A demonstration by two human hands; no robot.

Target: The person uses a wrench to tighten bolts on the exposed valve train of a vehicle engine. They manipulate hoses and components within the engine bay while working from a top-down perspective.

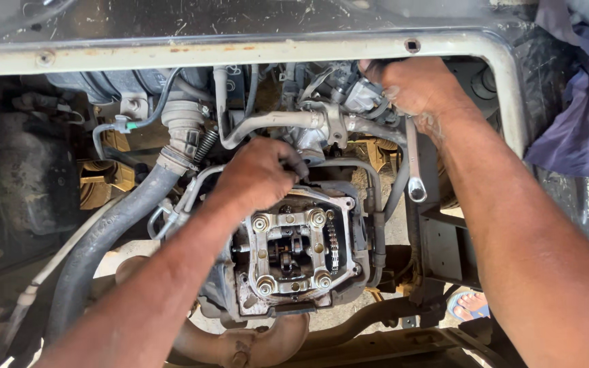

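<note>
- The scene is an opened vehicle engine bay seen from above, framed by a scuffed, pale painted metal edge (240,53) with rust spots; sunlit ground shows through the gaps below.
- A purple cloth (581,116) lies bunched at the right, outside the frame edge.
- At the bottom right, a foot in a blue sandal (470,307) shows on the ground beneath the vehicle.
- No packages, labels or signs can be made out.
- In the centre sits the uncovered cylinder head (294,252), with its bolts, rocker parts and a timing chain (333,247) along its right side, all oily.
- A thick black rubber hose (114,232) curves down the left side; a bent metal pipe (274,123) crosses above the head.
- The left hand (260,176) is curled closed just above the head's upper edge, fingers bent around something small that is hidden.
- The right hand (417,85) is closed on parts at the upper right of the bay; a ring spanner (414,163) hangs down just below it, though its upper end is hidden, so it cannot be told whether the hand grips it.
</note>
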